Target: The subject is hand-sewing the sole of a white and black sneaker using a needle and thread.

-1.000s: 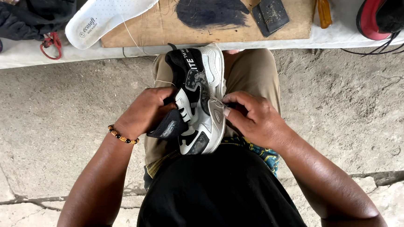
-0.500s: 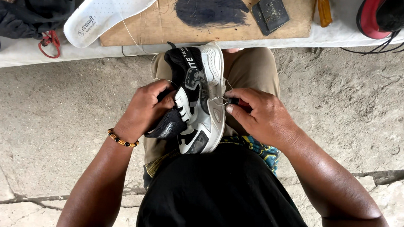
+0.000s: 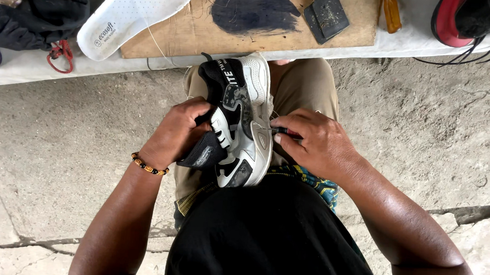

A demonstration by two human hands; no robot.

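Black-grey-white sneaker (image 3: 239, 120) held on lap, sole edge turned right, toe toward body. Left hand (image 3: 178, 130) closed around sneaker's upper and tongue side, beaded bracelet (image 3: 148, 166) worn on wrist. Right hand (image 3: 318, 143) pressed against sole edge, fingers pinched on small dark tool (image 3: 282, 132); tool tip hidden. White insole (image 3: 133, 12) laid on bench beside wooden board (image 3: 275, 20) with black stain. Red-black shoe (image 3: 479, 21) seen top right.
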